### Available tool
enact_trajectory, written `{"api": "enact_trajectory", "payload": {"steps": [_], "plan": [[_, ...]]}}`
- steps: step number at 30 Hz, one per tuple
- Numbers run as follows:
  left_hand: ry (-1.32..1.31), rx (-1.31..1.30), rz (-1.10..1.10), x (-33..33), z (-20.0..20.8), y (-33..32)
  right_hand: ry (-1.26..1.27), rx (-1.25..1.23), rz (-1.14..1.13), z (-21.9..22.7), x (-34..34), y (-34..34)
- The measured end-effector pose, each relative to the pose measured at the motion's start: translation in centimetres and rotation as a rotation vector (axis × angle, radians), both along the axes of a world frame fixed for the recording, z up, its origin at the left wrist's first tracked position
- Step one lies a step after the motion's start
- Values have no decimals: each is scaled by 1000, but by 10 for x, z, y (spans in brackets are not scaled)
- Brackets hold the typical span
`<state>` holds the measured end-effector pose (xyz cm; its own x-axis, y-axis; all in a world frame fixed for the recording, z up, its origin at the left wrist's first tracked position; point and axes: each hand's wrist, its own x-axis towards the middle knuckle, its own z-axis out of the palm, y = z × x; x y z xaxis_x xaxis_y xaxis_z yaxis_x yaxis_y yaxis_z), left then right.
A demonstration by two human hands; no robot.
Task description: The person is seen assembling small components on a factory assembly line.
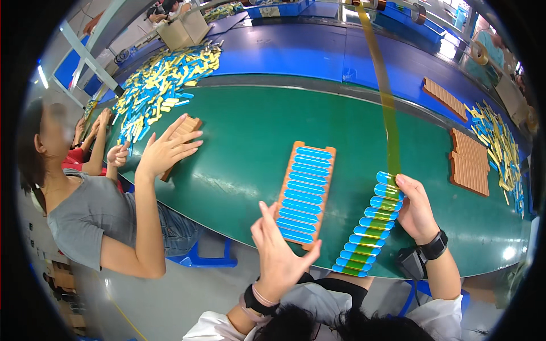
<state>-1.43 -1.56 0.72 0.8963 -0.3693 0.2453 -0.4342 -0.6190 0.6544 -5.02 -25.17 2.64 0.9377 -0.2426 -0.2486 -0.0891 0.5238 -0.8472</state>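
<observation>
A brown grooved tray (331,165) lies on the green tabletop, a row of blue oblong pieces (303,198) in its grooves. My left hand (278,250) straddles the tray's near end, fingers along its left edge and thumb by the near right corner. Farther right, my right hand (418,210) pinches a strip of amber tape (388,113) near its edge. Several blue rounded pieces (364,230) sit side by side along this tape, hanging down toward the table's near edge. From my grip the tape runs up and away across the table.
Loose blue and yellow pieces (153,85) are heaped at the far left, with another pile (495,142) at the right. Grooved trays (469,162) lie beside the right pile. At left, a co-worker's hand (165,150) rests over another tray. A blue conveyor (273,51) runs behind.
</observation>
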Motion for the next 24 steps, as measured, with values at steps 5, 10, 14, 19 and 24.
{"api": "enact_trajectory", "payload": {"steps": [5,10,14,19,24], "plan": [[64,34,-51,-22,3,-17,-67,-29,0,5,-4,-4],[-160,308,-243,-10,21,-9,-107,-56,-26,9,-6,-11],[-256,287,-522,-4,15,-14,-82,-35,-47,11,-7,-11],[-239,293,-536,-2,12,-16,-106,-1,8,7,-9,-15],[-214,281,-517,1,12,-16,-115,12,28,8,-8,-15]]}}
